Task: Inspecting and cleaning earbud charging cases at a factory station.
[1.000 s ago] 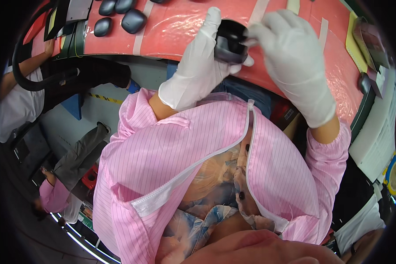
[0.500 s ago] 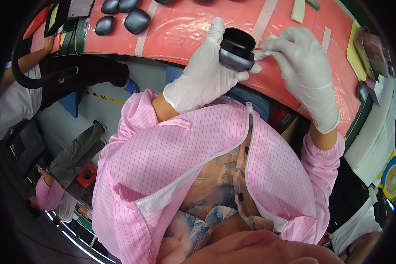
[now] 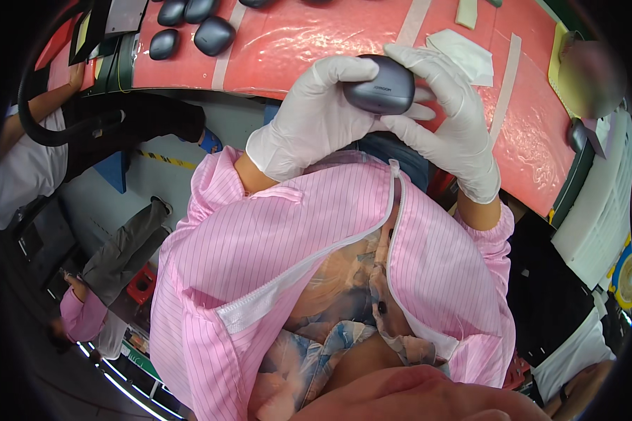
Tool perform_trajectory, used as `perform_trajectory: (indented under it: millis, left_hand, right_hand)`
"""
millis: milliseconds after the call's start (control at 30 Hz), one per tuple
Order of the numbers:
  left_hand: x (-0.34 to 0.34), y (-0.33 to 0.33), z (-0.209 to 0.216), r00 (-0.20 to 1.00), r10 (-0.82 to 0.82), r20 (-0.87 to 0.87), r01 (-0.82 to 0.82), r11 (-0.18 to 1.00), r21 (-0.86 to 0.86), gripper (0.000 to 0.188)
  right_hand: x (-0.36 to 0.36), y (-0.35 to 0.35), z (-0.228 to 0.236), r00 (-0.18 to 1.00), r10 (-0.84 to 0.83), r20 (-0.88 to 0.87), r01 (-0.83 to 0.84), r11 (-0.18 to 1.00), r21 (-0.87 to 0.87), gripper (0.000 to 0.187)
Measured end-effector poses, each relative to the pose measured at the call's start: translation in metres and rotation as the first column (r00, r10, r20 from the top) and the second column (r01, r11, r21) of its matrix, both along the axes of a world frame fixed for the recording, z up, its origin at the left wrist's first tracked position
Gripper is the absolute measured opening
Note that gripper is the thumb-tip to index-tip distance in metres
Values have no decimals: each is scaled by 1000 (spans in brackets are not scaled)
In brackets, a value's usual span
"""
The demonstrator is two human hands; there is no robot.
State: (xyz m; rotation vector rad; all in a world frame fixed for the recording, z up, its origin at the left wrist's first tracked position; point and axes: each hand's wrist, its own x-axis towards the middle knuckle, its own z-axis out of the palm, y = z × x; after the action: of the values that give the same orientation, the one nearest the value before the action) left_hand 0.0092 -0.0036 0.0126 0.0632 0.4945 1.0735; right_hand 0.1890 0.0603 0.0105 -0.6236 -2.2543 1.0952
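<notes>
Head view: dark case point(image 3: 380, 87) between left grip point(image 3: 323, 105) and right grip point(image 3: 451, 105), touching both

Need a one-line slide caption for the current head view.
Gloved left hand grips a dark rounded case, gloved right hand at its right side, over a red work surface.

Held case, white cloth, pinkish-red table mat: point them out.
Case point(image 3: 380, 87): head view, middle of its dark shell.
White cloth point(image 3: 465, 59): head view, middle of its upper face.
Pinkish-red table mat point(image 3: 274, 60): head view, bare part left of the case.
</notes>
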Motion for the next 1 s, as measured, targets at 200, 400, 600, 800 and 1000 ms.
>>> perform_trajectory:
  millis: [200, 400, 600, 800, 1000]
  left_hand:
    - [4, -5, -3, 982, 47, -185, -46, 999, 9, 40]
    - [9, -6, 0, 995, 47, -87, -50, 998, -25, 40]
    - [12, -6, -1, 984, 66, -168, -71, 997, -21, 41]
    - [7, -3, -2, 986, 35, -164, -30, 999, 29, 44]
    - [9, 3, -4, 987, 63, -148, -62, 998, 10, 55]
  right_hand:
    - [-5, -8, -10, 990, -90, -110, 90, 996, -8, 69]
    - [-7, -19, -22, 950, -201, -240, 114, 937, -331, 65]
    - [-6, -19, -25, 945, -214, -249, 105, 915, -389, 62]
    - [7, -10, -27, 930, -235, -282, 130, 929, -346, 58]
    - [24, 17, -24, 789, -576, 214, 456, 782, 425, 20]
